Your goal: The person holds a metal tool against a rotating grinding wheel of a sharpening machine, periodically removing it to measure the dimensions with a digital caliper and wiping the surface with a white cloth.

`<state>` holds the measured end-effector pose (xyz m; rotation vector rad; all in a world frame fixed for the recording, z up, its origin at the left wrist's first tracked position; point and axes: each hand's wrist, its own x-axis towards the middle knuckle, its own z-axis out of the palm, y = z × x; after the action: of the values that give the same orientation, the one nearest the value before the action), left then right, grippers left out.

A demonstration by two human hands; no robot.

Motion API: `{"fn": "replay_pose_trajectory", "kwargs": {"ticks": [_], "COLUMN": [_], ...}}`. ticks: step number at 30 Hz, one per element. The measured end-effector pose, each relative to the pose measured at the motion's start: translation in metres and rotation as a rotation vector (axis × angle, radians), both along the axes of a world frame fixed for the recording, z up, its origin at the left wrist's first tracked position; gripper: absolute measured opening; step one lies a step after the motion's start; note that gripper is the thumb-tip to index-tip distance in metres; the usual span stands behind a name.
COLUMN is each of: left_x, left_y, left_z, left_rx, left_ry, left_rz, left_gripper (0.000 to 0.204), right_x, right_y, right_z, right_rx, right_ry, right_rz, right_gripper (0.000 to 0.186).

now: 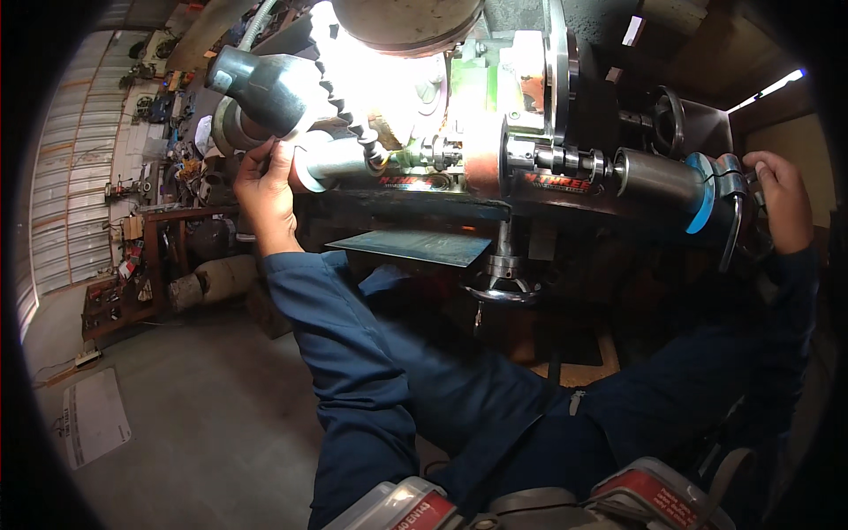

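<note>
Where the lower edge cuts across the frame, two filter cartridges (405,508) with red labels show, one left and one right of centre. Beyond them, two dark blue sleeves (358,353) reach upward, one on each side. Below centre of the machine sits one handwheel (503,298), and just left of it one flat metal plate (411,247).

Two bare hands frame the machine. At upper left, the left hand (268,190) has thumb and fingers brought close together at the end of one pale cylinder (340,163), beneath one dark bell-shaped housing (265,93); whether it grips anything, I cannot tell. At far right, the right hand (783,196) has its fingers partly bent, beside one metal clamp (730,177) with one lever (733,234); its hold is unclear too.

Between the hands, across the upper middle, lies one shiny lobed shaft (570,162), its view broken by one brown-edged block (484,168). One grey cylinder (655,181) with one blue ring (701,208) stands at its right end.

Farther back, a second wheel (678,119) is at upper right, and one ribbed wall (75,185) at far left.
</note>
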<state>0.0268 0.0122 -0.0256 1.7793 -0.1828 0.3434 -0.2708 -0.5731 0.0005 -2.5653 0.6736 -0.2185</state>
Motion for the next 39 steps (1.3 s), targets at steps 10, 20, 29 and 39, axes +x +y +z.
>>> {"fn": "replay_pose_trajectory", "kwargs": {"ticks": [10,20,29,39], "left_x": [0.002,0.006,0.008,0.01], "left_y": [-0.001,-0.007,0.0,-0.002], "left_z": [-0.003,-0.008,-0.011,-0.01], "left_rx": [-0.024,-0.008,-0.029,-0.017], "left_ry": [0.01,-0.004,0.003,-0.001], "left_rz": [-0.051,0.003,-0.018,-0.023], "left_gripper": [0.023,0.025,0.024,0.026], "right_x": [0.031,-0.005,-0.029,-0.047], "right_y": [-0.033,-0.018,0.06,0.071], "right_z": [0.004,-0.002,-0.006,-0.047], "right_rx": [0.494,0.031,-0.33,-0.713], "right_ry": [0.417,-0.008,-0.317,-0.639], "right_rz": [-0.022,0.036,-0.15,-0.171], "right_gripper": [0.03,0.033,0.031,0.033]}}
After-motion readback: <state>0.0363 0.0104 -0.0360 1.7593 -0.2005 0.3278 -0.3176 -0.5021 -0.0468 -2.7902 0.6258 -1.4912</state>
